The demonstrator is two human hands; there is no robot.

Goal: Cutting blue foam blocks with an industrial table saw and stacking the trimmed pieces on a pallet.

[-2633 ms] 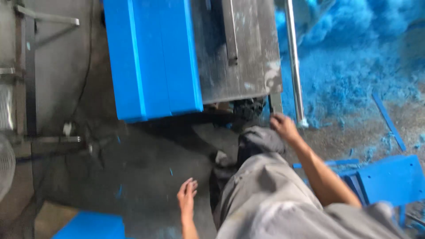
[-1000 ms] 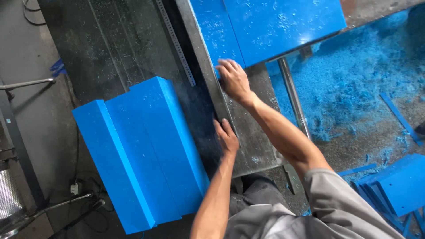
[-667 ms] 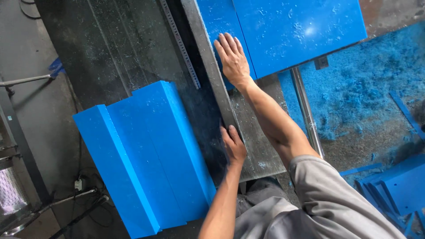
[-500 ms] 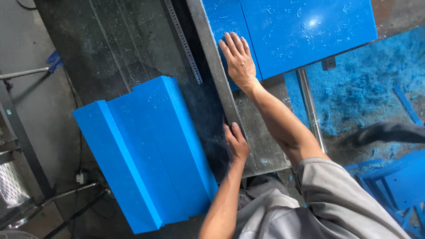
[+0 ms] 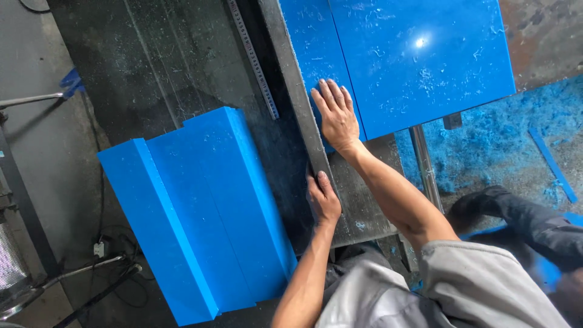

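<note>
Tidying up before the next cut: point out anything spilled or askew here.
Blue shavings lie heaped on the floor right of the table, with flecks across the blue sheet. The stacked blue boards overhang the table's near edge.

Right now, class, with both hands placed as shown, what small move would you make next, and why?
Probably slide the flat blue plastic sheet snug along the grey metal guide rail. The right hand lies flat on the sheet's near edge beside that rail, while the left hand steadies the rail's near end.
</note>
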